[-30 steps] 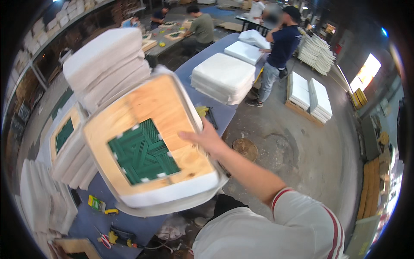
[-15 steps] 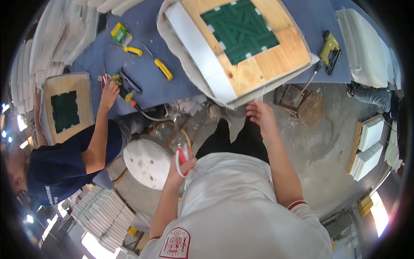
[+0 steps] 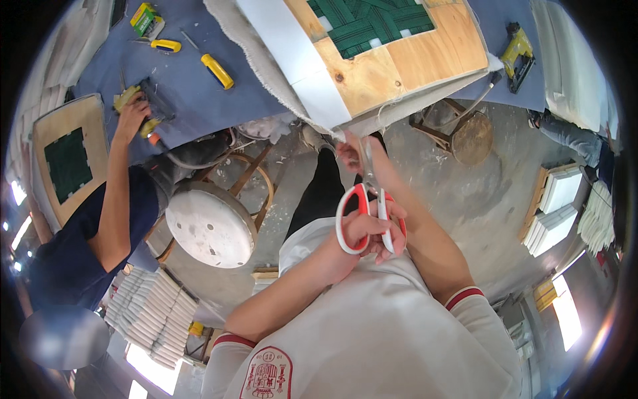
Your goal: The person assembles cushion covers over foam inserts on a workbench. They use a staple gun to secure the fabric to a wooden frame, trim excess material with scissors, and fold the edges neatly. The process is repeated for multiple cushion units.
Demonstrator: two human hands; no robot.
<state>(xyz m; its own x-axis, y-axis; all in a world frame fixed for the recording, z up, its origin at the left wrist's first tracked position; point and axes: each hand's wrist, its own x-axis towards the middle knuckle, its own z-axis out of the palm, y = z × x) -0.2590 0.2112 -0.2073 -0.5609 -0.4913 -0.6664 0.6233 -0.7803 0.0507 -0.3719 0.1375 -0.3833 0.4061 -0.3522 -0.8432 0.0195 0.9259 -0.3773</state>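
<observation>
My left hand point(image 3: 380, 234) is closed through the red-and-white handles of a pair of scissors point(image 3: 352, 219). Their handles are spread apart, and the blurred blades point up past my right wrist. Beyond them my right hand point(image 3: 350, 154) is closed at the near corner of an upholstered seat panel point(image 3: 392, 83), its fingers pinching the pale fabric edge point(image 3: 340, 135). The scissors partly cover these fingers. The panel is plywood with green woven webbing point(image 3: 372, 30) in its middle, a white strip along its left side and fabric hanging past its rim.
On the blue table point(image 3: 256, 93) lie yellow-handled screwdrivers point(image 3: 217, 71), a small green-and-yellow box point(image 3: 147, 20) and a yellow staple gun point(image 3: 518, 56). At left, a co-worker's hand point(image 3: 133, 114) grips another staple gun. Stools point(image 3: 211, 226) point(image 3: 473, 138) stand on the floor.
My left hand has brought the scissors up and right, across my body. My right hand has moved left along the panel's near edge. The co-worker's hand has shifted on the staple gun.
</observation>
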